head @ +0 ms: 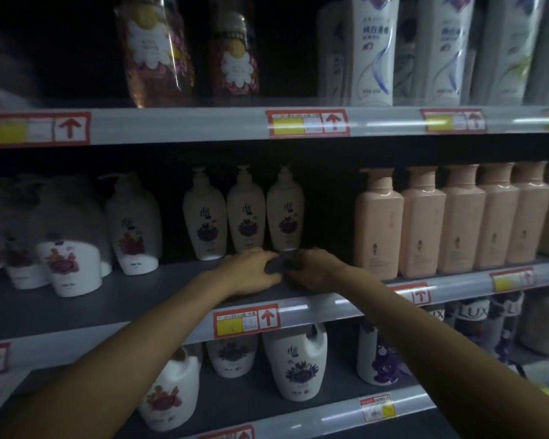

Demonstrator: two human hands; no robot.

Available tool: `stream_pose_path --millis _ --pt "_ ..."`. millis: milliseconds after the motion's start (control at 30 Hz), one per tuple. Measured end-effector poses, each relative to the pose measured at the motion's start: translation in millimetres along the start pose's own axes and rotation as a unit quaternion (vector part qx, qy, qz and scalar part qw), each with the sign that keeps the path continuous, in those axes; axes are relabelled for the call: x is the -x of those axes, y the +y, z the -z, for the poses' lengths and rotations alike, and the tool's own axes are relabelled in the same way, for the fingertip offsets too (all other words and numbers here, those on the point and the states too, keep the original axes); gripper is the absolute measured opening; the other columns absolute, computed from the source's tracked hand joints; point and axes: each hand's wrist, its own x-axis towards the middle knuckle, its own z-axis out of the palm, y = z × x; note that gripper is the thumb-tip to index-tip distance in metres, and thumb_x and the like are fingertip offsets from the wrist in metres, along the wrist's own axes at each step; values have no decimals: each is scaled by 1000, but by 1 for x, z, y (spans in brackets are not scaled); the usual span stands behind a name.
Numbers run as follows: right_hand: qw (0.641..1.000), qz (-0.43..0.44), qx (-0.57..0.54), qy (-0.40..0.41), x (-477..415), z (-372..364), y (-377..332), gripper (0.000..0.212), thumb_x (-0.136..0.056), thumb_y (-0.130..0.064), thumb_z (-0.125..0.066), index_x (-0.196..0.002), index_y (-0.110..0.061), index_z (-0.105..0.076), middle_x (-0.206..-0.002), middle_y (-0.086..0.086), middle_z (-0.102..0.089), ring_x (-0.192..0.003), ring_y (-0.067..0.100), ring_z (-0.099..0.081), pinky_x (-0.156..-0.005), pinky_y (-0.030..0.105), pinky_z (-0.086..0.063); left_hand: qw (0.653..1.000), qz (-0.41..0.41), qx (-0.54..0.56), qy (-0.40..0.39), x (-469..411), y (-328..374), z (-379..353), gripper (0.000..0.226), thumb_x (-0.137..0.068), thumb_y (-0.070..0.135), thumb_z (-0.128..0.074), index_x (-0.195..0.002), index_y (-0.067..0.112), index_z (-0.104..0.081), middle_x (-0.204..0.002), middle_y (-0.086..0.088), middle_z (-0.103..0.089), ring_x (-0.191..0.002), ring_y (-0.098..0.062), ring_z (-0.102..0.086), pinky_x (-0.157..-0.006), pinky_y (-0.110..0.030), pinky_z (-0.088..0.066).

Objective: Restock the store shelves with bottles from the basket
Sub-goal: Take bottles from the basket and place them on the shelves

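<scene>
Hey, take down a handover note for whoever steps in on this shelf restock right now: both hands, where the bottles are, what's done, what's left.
Left hand: resting on the middle shelf, fingers curled. It is too dark to tell if it holds anything.
Right hand: beside it, fingertips meeting, also unclear.
Bottles: three white pump bottles stand upright just behind the hands. The pink bottles stand in a row further right, across a dark gap.
Done: no bottle shows in either hand.
Left: the basket is out of view. The shelf front has room, so probably fetch the next bottle.
</scene>
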Motion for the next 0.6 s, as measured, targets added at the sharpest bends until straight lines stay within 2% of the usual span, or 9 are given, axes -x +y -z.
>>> stream_pose_path --millis 100,167,233,300,433,533,600 --pt "999 13 -11 32 29 9 -2 58 -98 -32 -64 -150 -14 -45 -150 18 -46 -139 34 -48 -114 39 -41 999 -10 -34 30 21 8 3 77 -87 68 -50 -155 41 -27 -155 2 -38 -138 -25 -43 -107 -54 -42" --pt "998 31 -4 54 52 15 0 68 -97 -34 -67 -155 -16 -38 -161 19 -32 -146 38 -39 -119 41 -35 995 -14 -77 57 33 17 5 85 -87 70 -50 -159 39 -17 -166 0 -19 -151 -28 -26 -117 -58 -30" --pt "994 52 18 92 78 19 4 79 -96 -43 -67 -161 -22 -28 -170 17 -14 -156 37 -19 -124 45 -26 990 -22 -110 80 44 29 6 88 -89 72 -48 -161 39 -10 -170 0 -6 -156 -26 -10 -123 -59 -17" --pt "989 66 44 122 102 22 13 88 -96 -53 -64 -164 -27 -16 -173 12 0 -160 33 1 -127 47 -14 984 -43 -126 118 55 43 5 89 -88 75 -43 -161 39 -7 -170 1 -3 -157 -24 -6 -124 -58 -12" --pt "982 63 91 156 147 24 40 104 -92 -64 -61 -165 -30 4 -171 9 20 -158 29 20 -127 42 3 973 -94 -121 171 71 81 -4 93 -81 80 -24 -161 40 -1 -170 2 4 -157 -22 -2 -125 -55 -13" --pt "975 45 111 187 186 20 69 110 -89 -70 -60 -164 -32 10 -171 8 22 -157 28 22 -123 40 11 966 -149 -93 190 79 116 -21 91 -85 74 -37 -162 38 -4 -170 2 8 -157 -25 -8 -124 -54 -20" --pt "974 19 105 202 218 14 93 112 -87 -69 -64 -165 -31 6 -172 10 16 -158 29 17 -127 44 4 958 -188 -67 207 82 142 -37 89 -85 70 -42 -162 35 -15 -171 -2 -2 -154 -28 -18 -122 -52 -27"
